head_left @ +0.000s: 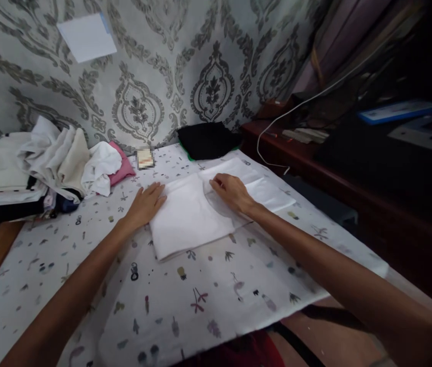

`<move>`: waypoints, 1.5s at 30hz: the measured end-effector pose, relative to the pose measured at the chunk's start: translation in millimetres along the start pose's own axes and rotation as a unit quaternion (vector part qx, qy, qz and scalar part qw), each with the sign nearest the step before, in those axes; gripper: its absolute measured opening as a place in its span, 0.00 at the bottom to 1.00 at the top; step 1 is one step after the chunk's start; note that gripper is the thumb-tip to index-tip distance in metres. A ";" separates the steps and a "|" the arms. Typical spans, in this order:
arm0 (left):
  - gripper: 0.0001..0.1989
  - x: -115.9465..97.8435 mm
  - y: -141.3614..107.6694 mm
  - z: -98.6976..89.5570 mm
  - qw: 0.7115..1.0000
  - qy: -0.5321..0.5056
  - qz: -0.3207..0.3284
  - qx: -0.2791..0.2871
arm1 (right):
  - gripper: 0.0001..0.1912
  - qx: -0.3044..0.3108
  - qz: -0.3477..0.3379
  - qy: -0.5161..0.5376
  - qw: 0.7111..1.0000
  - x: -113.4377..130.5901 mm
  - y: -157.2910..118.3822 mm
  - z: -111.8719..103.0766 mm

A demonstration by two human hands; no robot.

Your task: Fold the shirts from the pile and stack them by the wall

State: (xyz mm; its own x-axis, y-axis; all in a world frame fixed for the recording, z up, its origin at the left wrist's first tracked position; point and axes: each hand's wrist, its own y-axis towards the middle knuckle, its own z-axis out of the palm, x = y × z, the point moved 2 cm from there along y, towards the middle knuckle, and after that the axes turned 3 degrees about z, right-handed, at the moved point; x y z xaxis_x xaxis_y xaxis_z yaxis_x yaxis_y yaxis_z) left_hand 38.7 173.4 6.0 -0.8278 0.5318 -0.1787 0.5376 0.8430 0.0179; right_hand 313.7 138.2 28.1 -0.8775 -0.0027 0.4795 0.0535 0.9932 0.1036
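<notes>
A white garment (pixel 189 219), partly folded, lies on the patterned sheet (pixel 208 306) in front of me. Its left part forms a neat rectangle, while the right part spreads out flat with a curved neckline edge between them. My left hand (pixel 147 204) rests on the garment's left edge, palm down and fingers spread. At the upper middle, my right hand (pixel 233 192) touches the cloth near the neckline with its fingers curled together; what they pinch, if anything, is hidden under them.
Piled clothes (pixel 44 163) sit at the left. A folded black cloth (pixel 208 140) and a small blurred card (pixel 145 158) lie near the patterned wall. A dark red desk (pixel 296 153) with a white cable (pixel 303 104) borders the right side.
</notes>
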 end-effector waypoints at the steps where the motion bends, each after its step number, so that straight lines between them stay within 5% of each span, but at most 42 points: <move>1: 0.29 -6.1 -5.4 -0.9 1.000 -0.005 0.014 -0.008 | 0.18 0.023 0.012 -0.014 1.000 -1.2 -13.9 -6.3; 5: 0.30 -41.7 -29.9 0.1 0.995 -0.034 0.096 -0.008 | 0.25 0.105 0.054 -0.045 0.992 -3.1 -60.1 -18.4; 9: 0.30 -70.1 -44.4 4.1 0.989 -0.037 0.141 0.013 | 0.16 0.144 0.052 -0.039 0.987 -1.6 -73.2 -11.3; 13: 0.31 -75.8 -49.5 10.1 0.987 -0.028 0.154 0.030 | 0.07 0.138 -0.007 0.034 0.990 0.4 -68.6 -9.5; 19: 0.27 -73.6 -52.6 16.0 0.986 -0.040 0.159 -0.007 | 0.11 0.117 -0.058 0.151 0.980 -3.5 -67.2 -11.3; 28: 0.15 -123.0 -9.2 8.2 0.958 -0.148 0.245 -0.030 | 0.13 0.251 0.093 0.429 0.863 -26.2 -60.7 5.0; 34: 0.05 -128.3 0.9 12.6 0.947 -0.233 0.213 -0.048 | 0.10 0.266 0.125 0.476 0.829 -28.2 -54.8 5.9; 40: 0.06 -125.3 -2.2 18.6 0.932 -0.266 0.196 -0.148 | 0.08 0.208 0.090 0.432 0.873 -16.6 -42.5 3.8; 45: 0.08 -131.5 -2.7 26.3 0.945 -0.212 0.196 -0.155 | 0.10 0.201 0.052 0.353 0.912 -16.5 -37.3 5.6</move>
State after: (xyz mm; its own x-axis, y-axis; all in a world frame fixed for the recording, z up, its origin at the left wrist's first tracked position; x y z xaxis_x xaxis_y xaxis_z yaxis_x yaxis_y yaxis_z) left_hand 150.3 99.1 3.6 -0.4008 0.7832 -0.4753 0.6631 0.6060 0.4395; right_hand 323.6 101.9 11.5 -0.3447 0.1606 0.9249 -0.1852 0.9543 -0.2347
